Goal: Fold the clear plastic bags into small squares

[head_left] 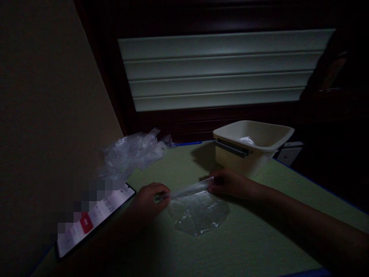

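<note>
A clear plastic bag (200, 215) is stretched between my two hands, low over the green table. My left hand (152, 198) pinches the left end of its upper edge between thumb and fingers. At the right end of that edge, my right hand (227, 184) holds the plastic in a pinch. The bag's lower part spreads out toward me, with shiny creases. Just beyond my right hand stands a cream plastic bin (236, 156) with a grey handle and some clear plastic (246, 140) inside.
A heap of crumpled clear plastic (132, 152) lies at the table's back left. A phone with a lit screen (98, 219) lies left of my left hand. Behind the green table (259, 246) is a dark frame with pale slats (216, 73). A wall rises at the left.
</note>
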